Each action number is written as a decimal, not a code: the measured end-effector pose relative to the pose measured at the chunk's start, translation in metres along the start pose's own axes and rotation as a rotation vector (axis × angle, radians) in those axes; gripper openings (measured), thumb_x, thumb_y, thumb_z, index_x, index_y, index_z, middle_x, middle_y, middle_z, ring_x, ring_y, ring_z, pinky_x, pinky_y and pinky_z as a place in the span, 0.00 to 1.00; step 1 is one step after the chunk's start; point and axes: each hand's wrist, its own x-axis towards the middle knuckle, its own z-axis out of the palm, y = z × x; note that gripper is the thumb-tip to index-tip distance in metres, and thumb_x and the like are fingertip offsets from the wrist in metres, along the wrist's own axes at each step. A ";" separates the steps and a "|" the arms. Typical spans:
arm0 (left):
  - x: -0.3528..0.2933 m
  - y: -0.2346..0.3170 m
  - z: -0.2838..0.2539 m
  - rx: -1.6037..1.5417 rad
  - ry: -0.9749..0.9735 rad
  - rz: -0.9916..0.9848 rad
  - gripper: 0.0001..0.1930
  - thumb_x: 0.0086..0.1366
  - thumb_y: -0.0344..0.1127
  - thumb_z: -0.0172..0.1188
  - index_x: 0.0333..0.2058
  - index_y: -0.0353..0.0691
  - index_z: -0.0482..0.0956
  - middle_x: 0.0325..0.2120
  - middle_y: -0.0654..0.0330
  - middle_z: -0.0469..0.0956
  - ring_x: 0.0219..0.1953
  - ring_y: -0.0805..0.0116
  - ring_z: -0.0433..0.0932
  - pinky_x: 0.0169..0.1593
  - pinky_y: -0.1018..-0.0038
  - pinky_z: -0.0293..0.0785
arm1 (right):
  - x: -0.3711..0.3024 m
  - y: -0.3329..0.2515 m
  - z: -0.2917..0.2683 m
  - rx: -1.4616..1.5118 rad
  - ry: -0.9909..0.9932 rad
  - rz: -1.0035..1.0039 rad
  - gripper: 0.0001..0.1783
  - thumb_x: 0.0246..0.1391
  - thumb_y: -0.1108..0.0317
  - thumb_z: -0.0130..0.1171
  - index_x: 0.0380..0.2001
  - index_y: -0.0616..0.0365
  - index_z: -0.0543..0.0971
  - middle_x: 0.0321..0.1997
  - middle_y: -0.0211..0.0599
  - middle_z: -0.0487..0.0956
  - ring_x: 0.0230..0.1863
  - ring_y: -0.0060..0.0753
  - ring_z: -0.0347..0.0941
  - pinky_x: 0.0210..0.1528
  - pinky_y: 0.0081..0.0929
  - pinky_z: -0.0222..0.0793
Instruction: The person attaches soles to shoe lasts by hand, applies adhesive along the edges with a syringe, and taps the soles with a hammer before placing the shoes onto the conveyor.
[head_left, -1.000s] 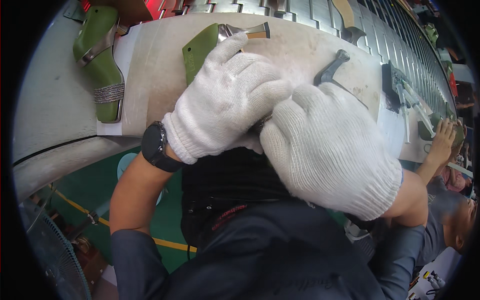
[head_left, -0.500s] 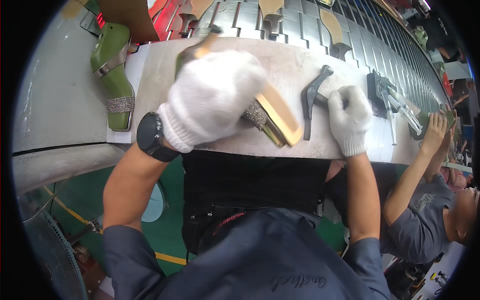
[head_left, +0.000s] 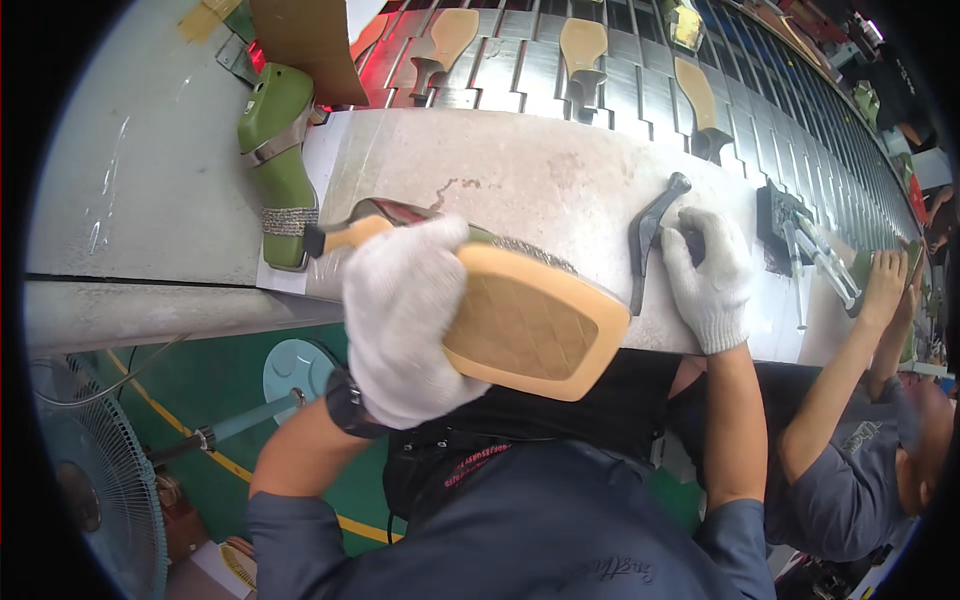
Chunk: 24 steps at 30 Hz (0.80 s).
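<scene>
My left hand [head_left: 405,320], in a white knit glove, is closed around a high-heeled sandal [head_left: 535,325] on a green shoe last. The sandal's tan sole faces up toward me, and its heel points left. Along the far edge of the sole a sparkly strap shows in part. My gloved right hand [head_left: 712,280] rests on the bench, its fingers curled round the handle of a dark metal hammer [head_left: 652,232]. The hammer's long curved head lies left of that hand, apart from the sandal.
Another green last with a sparkly strapped sandal [head_left: 285,170] stands at left. Beyond the pale bench [head_left: 540,160], tan soles [head_left: 583,50] lie on a metal conveyor [head_left: 520,50]. Syringes [head_left: 825,262] and a black block [head_left: 775,222] sit at right, near a co-worker's hands [head_left: 885,285].
My left hand has drawn the sandal nearer to me and turned it, so the sole now faces up. My right hand keeps its place by the hammer. The whole view has shifted a little.
</scene>
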 end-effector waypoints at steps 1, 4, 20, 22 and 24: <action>-0.016 0.003 0.005 0.016 -0.066 -0.066 0.45 0.55 0.42 0.83 0.68 0.35 0.71 0.62 0.45 0.77 0.60 0.46 0.78 0.66 0.47 0.73 | 0.002 -0.004 -0.003 0.002 -0.001 0.004 0.15 0.59 0.67 0.75 0.46 0.60 0.86 0.41 0.45 0.87 0.38 0.39 0.87 0.44 0.35 0.84; -0.031 0.004 0.046 0.231 0.113 0.126 0.49 0.57 0.45 0.82 0.71 0.25 0.67 0.63 0.39 0.72 0.65 0.37 0.74 0.73 0.37 0.68 | 0.002 -0.012 -0.003 -0.046 -0.057 -0.081 0.20 0.56 0.67 0.77 0.51 0.59 0.85 0.45 0.43 0.87 0.44 0.42 0.87 0.49 0.39 0.82; 0.082 -0.039 0.019 -0.008 -0.681 0.182 0.49 0.49 0.34 0.80 0.71 0.35 0.70 0.68 0.43 0.75 0.73 0.42 0.72 0.78 0.45 0.62 | -0.006 -0.006 -0.003 -0.049 -0.011 -0.039 0.20 0.57 0.64 0.78 0.51 0.55 0.86 0.46 0.39 0.88 0.50 0.48 0.84 0.56 0.43 0.77; 0.082 -0.077 0.025 -0.081 -0.896 0.033 0.49 0.47 0.52 0.82 0.65 0.34 0.77 0.57 0.42 0.81 0.63 0.40 0.78 0.69 0.53 0.73 | -0.003 -0.010 0.004 -0.015 -0.009 -0.053 0.19 0.57 0.64 0.78 0.50 0.55 0.86 0.46 0.40 0.88 0.50 0.48 0.84 0.56 0.43 0.77; 0.087 -0.067 0.029 -0.036 -0.934 0.053 0.42 0.48 0.53 0.82 0.57 0.34 0.81 0.49 0.44 0.82 0.56 0.41 0.80 0.62 0.53 0.77 | -0.006 -0.007 0.003 -0.023 -0.019 -0.049 0.18 0.57 0.65 0.77 0.50 0.56 0.86 0.45 0.40 0.88 0.49 0.49 0.83 0.56 0.43 0.77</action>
